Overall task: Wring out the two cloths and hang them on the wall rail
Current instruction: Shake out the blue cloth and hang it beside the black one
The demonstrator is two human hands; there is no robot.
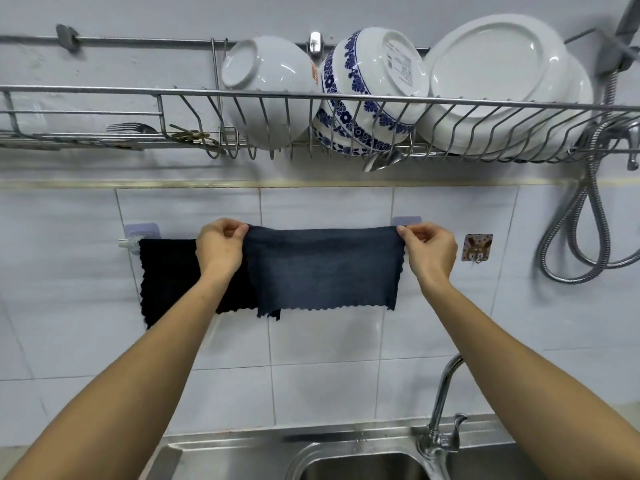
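While the black cloth hangs flat from the left end of the wall rail, the blue cloth is stretched along the rail's right part, its left edge overlapping the black one. Left hand and right hand each pinch a top corner between thumb and fingertips. Bare tile lies open below its scalloped hem, above the sink.

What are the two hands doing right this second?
Left hand: closed, pinching the top left corner of the blue cloth.
Right hand: closed, pinching the blue cloth's top right corner.
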